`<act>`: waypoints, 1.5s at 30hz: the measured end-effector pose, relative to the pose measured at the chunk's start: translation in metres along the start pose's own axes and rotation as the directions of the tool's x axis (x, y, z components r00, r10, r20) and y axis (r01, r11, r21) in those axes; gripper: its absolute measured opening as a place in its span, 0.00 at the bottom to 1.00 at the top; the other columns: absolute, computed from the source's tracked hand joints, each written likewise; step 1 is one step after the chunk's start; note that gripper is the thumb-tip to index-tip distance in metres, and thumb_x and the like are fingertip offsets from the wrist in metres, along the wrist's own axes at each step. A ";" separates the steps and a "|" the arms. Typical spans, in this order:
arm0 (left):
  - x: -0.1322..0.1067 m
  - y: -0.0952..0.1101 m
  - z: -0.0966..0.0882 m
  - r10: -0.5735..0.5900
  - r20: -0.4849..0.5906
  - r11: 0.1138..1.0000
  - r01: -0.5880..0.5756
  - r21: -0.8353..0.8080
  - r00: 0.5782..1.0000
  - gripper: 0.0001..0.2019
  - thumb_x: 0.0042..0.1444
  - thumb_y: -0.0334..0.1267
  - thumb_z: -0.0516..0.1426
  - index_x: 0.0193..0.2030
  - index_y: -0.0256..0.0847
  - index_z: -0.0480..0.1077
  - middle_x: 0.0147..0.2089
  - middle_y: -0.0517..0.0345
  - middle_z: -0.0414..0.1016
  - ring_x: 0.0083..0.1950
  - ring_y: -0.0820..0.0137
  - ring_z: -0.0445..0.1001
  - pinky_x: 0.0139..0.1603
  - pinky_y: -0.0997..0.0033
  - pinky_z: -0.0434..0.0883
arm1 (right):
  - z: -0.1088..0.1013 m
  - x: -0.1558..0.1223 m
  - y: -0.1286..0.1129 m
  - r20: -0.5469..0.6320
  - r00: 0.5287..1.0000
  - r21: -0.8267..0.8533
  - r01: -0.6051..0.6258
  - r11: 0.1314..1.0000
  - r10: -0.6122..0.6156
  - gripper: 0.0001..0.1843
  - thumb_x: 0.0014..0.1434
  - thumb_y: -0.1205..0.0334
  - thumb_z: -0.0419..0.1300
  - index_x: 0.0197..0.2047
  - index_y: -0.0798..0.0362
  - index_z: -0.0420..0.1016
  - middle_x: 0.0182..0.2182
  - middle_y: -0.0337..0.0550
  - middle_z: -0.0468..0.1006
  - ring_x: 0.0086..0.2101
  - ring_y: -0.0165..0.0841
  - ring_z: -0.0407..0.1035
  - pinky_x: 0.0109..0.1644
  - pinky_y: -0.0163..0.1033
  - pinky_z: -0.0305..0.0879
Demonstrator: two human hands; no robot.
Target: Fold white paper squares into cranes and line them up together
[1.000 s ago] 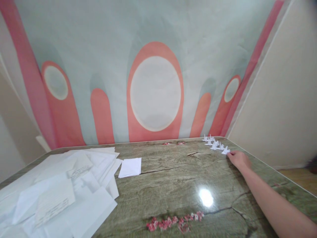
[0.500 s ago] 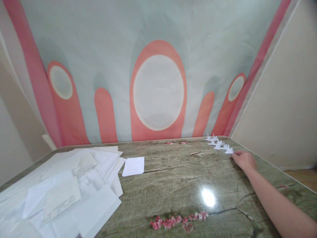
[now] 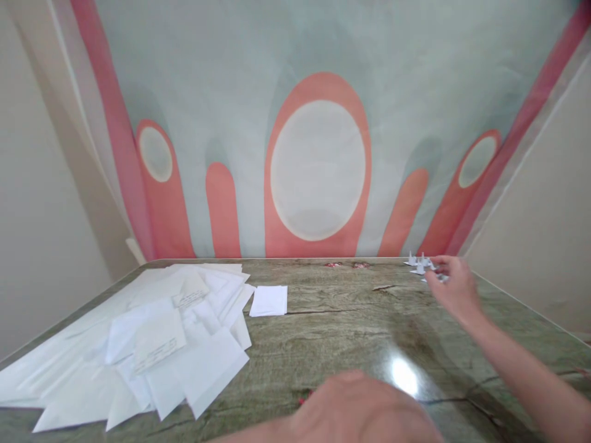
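Note:
My right hand (image 3: 457, 289) is at the far right of the table, over a small group of folded white paper figures (image 3: 419, 266) with upright points. Its thumb and forefinger are apart, around the right side of the group, and nothing is lifted. The hand partly covers the nearer figures. At the bottom middle, my left hand (image 3: 360, 409) is low and close to the camera. Motion smears it and its fingers do not show. A short stack of square white paper (image 3: 269, 301) lies left of the middle.
A wide, loose heap of white paper sheets (image 3: 212, 369) covers the left of the table (image 3: 332, 338), some with printed lines. The wood-look top carries printed blossoms and a bright lamp reflection. A patterned backdrop (image 3: 318, 172) hangs behind the far edge.
My left hand has come into view at the bottom. My right hand has shifted from the nearest figure's edge to over the group, its fingers now spread. The camera has turned slightly left.

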State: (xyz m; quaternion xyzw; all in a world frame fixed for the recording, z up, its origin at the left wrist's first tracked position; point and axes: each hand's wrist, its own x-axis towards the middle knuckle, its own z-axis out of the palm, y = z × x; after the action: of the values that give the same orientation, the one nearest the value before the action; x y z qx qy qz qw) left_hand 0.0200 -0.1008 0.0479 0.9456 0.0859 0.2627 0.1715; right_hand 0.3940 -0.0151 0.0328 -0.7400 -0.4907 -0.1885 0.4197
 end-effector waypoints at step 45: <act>-0.046 -0.165 -0.103 -0.635 -0.325 0.538 0.703 0.465 0.701 0.15 0.61 0.42 0.46 0.45 0.46 0.72 0.48 0.58 0.75 0.47 0.62 0.72 0.48 0.67 0.65 | 0.009 -0.135 -0.127 0.554 0.656 0.554 0.169 0.815 -0.513 0.08 0.57 0.70 0.49 0.37 0.52 0.67 0.37 0.45 0.68 0.39 0.35 0.65 0.43 0.42 0.63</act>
State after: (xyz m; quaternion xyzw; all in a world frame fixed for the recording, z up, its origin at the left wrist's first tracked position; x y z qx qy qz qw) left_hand -0.0854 0.0694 0.0477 0.8292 0.5232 0.1945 -0.0301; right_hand 0.2198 -0.0635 -0.0105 -0.5264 -0.7730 0.1392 0.3256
